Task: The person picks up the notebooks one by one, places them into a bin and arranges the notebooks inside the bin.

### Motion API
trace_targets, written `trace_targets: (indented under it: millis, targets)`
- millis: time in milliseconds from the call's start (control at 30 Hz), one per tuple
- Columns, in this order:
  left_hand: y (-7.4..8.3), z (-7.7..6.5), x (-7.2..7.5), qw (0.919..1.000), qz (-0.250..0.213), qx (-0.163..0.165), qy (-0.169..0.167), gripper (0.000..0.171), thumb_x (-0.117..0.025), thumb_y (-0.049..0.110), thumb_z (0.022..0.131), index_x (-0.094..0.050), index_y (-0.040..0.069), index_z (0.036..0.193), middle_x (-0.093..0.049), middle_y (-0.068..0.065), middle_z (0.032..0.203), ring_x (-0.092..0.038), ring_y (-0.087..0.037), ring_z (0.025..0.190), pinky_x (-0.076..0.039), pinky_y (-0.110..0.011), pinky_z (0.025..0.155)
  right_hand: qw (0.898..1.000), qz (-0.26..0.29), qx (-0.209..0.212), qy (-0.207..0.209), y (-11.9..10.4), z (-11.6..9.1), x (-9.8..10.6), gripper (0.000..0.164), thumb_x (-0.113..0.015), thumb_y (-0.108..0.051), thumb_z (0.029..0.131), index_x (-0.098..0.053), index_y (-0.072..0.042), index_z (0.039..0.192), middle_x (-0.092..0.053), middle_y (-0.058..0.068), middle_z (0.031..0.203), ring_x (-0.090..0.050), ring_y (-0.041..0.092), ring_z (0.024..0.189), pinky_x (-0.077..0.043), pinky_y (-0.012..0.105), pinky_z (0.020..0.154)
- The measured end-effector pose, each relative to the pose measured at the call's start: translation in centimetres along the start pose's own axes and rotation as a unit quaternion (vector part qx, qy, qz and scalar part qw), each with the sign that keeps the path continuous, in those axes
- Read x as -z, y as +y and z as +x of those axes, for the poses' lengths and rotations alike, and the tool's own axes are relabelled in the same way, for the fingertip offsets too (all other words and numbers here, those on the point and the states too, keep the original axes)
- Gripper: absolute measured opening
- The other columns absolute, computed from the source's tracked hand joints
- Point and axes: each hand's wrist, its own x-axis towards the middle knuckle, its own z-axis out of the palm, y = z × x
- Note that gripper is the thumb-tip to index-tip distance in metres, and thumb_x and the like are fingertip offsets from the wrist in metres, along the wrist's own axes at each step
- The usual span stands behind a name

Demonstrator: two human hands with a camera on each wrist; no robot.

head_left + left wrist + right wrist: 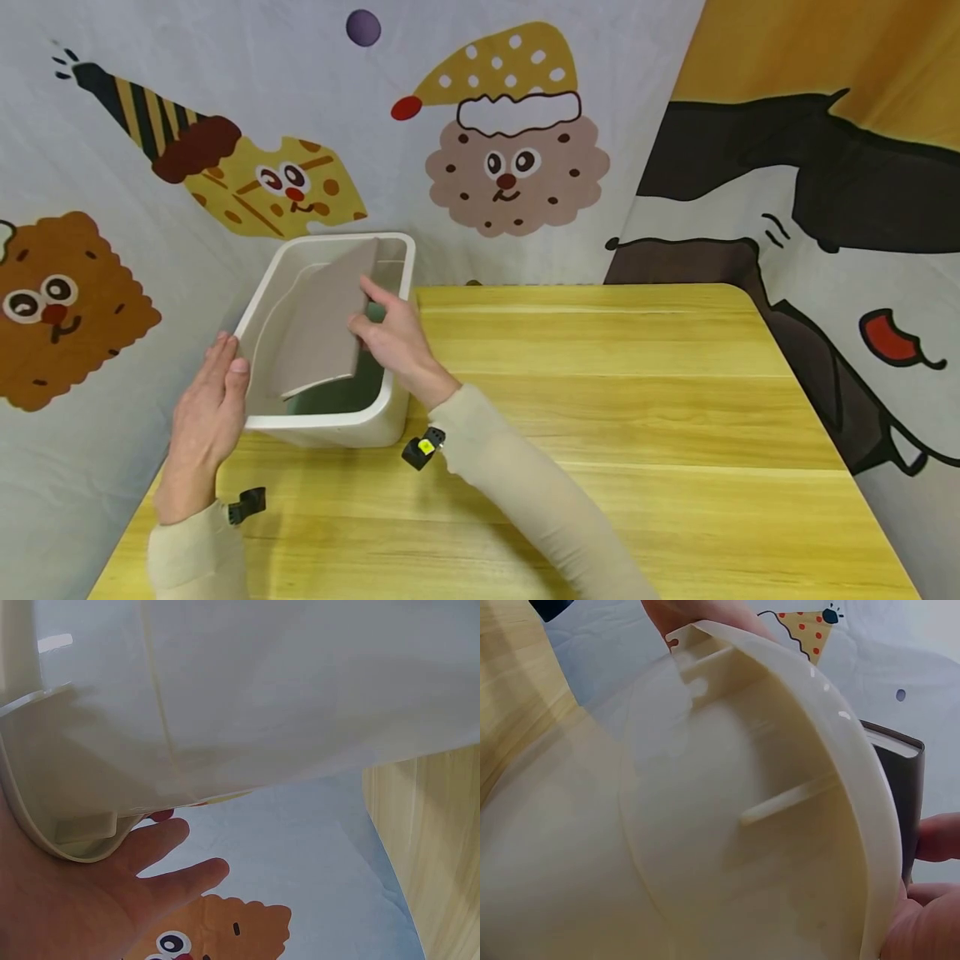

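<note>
A white plastic bin (390,429) stands at the left end of the table, its mouth facing up. My right hand (397,337) pinches the right edge of a grey-beige book (322,321) between thumb and fingers. The book is tilted within the bin's mouth; in the right wrist view its dark-looking cover (901,791) and pale page edges show beyond the rim. Against the left side of the bin's rim rests my left hand (210,404), fingers straight. Below the book, something dark green (341,398) is partly visible inside the bin; its kind cannot be told.
The wooden table (600,417) extends right of the bin. Behind and to the left hangs a cloth (315,75) printed with cartoon biscuits, close to the bin's far side. Each wrist wears a small black camera mount, one on the right (423,448) and one on the left (247,504).
</note>
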Motion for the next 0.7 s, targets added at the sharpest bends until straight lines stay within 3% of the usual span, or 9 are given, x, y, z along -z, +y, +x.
trace_targets:
  millis: [133, 267, 367, 467, 700]
  targets:
    - [0.0, 0.0, 0.0, 1.0, 0.001, -0.003, 0.001, 0.07, -0.017, 0.049, 0.113, -0.022, 0.001, 0.163, -0.014, -0.019, 0.171, -0.014, -0.048, 0.155, -0.014, -0.071, 0.119, 0.999, -0.046, -0.002, -0.023, -0.3, 0.3, -0.2, 0.065, -0.062, 0.001, 0.098, -0.042, -0.011, 0.159, -0.041, -0.001, 0.163, -0.065, 0.01, 0.092, -0.056, 0.024, 0.09]
    - [0.0, 0.0, 0.0, 1.0, -0.004, -0.003, -0.002, 0.069, -0.017, 0.048, 0.113, -0.021, 0.001, 0.164, -0.014, -0.019, 0.171, -0.014, -0.048, 0.155, -0.013, -0.071, 0.119, 0.991, -0.118, -0.002, -0.06, -0.7, 0.5, 0.1, 0.068, -0.058, 0.002, 0.097, -0.037, -0.007, 0.16, -0.037, 0.004, 0.165, -0.058, 0.016, 0.122, -0.046, 0.025, 0.102]
    - [0.0, 0.0, -0.1, 1.0, -0.004, -0.003, -0.005, 0.069, -0.017, 0.048, 0.113, -0.021, 0.002, 0.164, -0.014, -0.018, 0.171, -0.013, -0.048, 0.155, -0.013, -0.071, 0.119, 0.982, -0.175, 0.025, -0.074, -0.9, 0.4, 0.6, 0.067, -0.055, -0.001, 0.096, -0.035, -0.003, 0.16, -0.032, 0.01, 0.167, -0.035, 0.018, 0.15, -0.034, 0.024, 0.114]
    - [0.1, 0.1, -0.1, 1.0, -0.003, -0.006, -0.005, 0.069, -0.017, 0.049, 0.113, -0.02, 0.003, 0.164, -0.013, -0.017, 0.171, -0.013, -0.048, 0.155, -0.012, -0.071, 0.119, 0.974, -0.214, 0.052, -0.059, -1.1, -0.3, 1.2, 0.062, -0.054, -0.011, 0.1, -0.037, -0.005, 0.16, -0.028, 0.01, 0.169, -0.026, 0.021, 0.155, -0.026, 0.029, 0.122]
    - [0.4, 0.4, 0.0, 1.0, -0.003, -0.007, 0.003, 0.07, -0.019, 0.051, 0.112, -0.021, 0.003, 0.164, -0.016, -0.019, 0.17, -0.014, -0.049, 0.154, -0.013, -0.073, 0.118, 0.959, -0.264, 0.097, -0.026, -0.7, -2.0, 3.2, 0.057, -0.05, -0.037, 0.108, -0.041, -0.019, 0.161, -0.031, -0.002, 0.168, -0.035, 0.022, 0.152, -0.03, 0.042, 0.123]
